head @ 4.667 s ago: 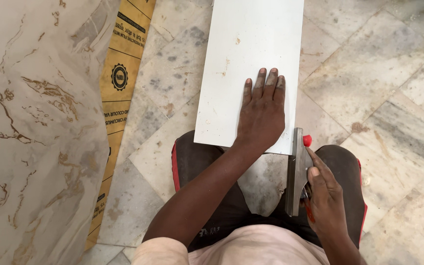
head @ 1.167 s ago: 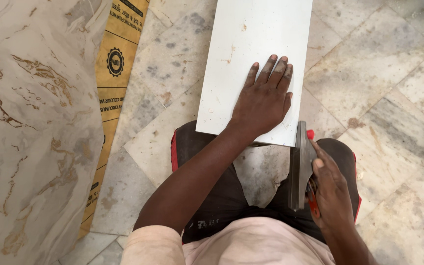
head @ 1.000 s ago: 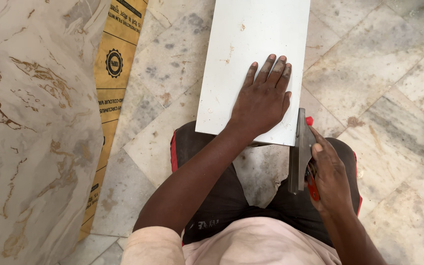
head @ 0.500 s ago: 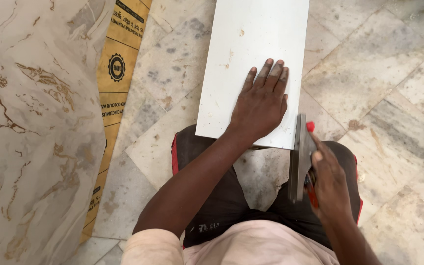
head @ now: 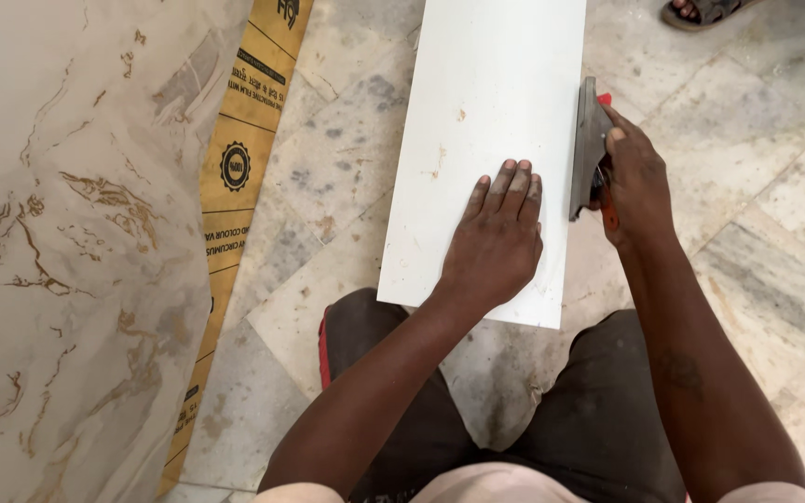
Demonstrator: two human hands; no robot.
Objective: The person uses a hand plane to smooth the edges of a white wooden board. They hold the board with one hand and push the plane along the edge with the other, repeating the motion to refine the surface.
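- My left hand (head: 496, 247) lies flat on the white board (head: 486, 121), fingers (head: 510, 186) spread narrow and pressing down, holding nothing.
- The board rests on the stone floor (head: 328, 186) with its near end over my knees; it runs away ahead of my left fingers.
- My right hand (head: 640, 182) is closed around a grey flat tool with a red handle (head: 589, 149), held against the board's right edge, just right of my left fingers.
- Judgement: the tool stands roughly midway up the edge; the stretch ahead of it looks left to work. I cannot tell any difference in finish along the edge.
- The board's face shows a few small brown specks.
- Well left of my fingers lie a marbled sheet (head: 58, 233) and a yellow printed strip (head: 235, 177).
- Another person's sandalled foot (head: 701, 11) shows beyond my right hand.
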